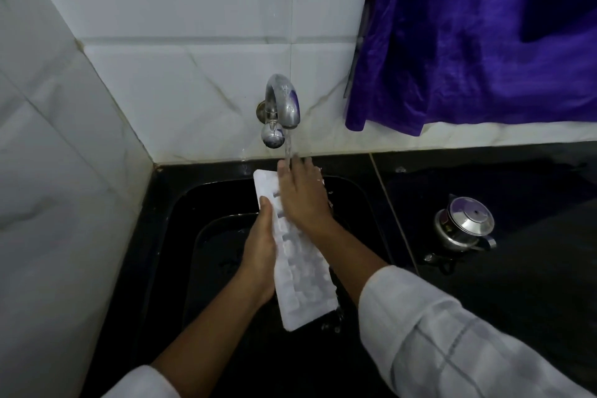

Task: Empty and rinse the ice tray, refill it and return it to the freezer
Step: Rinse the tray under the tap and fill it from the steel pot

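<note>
The black sink (193, 203) sits below a running tap (284, 100), and this looks like the rinsing step. Its basin shines wet, but how much water it holds cannot be told.

The white ice tray (300, 271) is held lengthwise over the basin, with its far end near the stream. Its compartments look pale, and whether they hold ice, water or nothing is unclear.

The left hand (261, 245) grips the tray's long left edge, thumb on top. The right hand (302, 197) lies flat across the far end, fingers straight and under the water.

Next, probably tip the tray to drain it, then level it under the tap to refill.

A lidded steel pot (463, 224) stands on the desk (533, 268) to the right, its contents hidden.
</note>
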A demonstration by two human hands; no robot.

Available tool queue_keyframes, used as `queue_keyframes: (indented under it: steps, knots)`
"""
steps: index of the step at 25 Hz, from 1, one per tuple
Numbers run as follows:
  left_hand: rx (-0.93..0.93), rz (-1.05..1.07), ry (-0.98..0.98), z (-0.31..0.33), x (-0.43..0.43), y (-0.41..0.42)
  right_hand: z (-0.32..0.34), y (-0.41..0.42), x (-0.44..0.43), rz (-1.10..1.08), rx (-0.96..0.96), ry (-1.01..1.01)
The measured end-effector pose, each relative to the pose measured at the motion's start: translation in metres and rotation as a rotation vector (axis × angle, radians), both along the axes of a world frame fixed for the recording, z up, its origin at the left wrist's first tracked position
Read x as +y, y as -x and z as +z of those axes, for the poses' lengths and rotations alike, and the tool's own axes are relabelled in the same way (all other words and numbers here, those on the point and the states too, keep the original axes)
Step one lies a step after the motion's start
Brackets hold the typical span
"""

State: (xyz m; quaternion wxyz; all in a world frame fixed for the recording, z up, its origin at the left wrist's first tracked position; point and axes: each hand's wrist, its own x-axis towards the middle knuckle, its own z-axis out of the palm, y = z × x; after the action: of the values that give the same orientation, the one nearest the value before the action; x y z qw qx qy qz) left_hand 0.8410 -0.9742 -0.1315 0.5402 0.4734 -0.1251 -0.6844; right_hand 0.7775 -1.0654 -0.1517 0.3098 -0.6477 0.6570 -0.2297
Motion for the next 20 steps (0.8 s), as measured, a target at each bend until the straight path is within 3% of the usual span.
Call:
queue_keyframes:
  steps: [4,7,11,13,17,20]
  knots:
    - [0.015,0.079,0.077,0.000,-0.010,-0.004,0.002,-0.014,0.051,0.199,-0.028,0.127]
    - [0.127,0.069,0.079,-0.004,-0.012,-0.002,-0.009,-0.006,0.036,0.079,-0.109,0.052]
    - [0.172,-0.013,0.094,-0.008,-0.006,-0.005,-0.013,0.004,0.023,-0.249,-0.378,-0.281]
    - [0.153,-0.008,0.147,-0.009,-0.001,-0.013,-0.016,0.010,0.023,-0.211,-0.414,-0.227]
    - [0.209,-0.085,0.154,-0.005,-0.004,-0.049,-0.010,0.029,0.007,0.092,-0.095,0.213]
    - [0.218,-0.149,0.118,-0.001,-0.004,-0.054,-0.004,0.024,0.006,0.334,0.102,0.369]
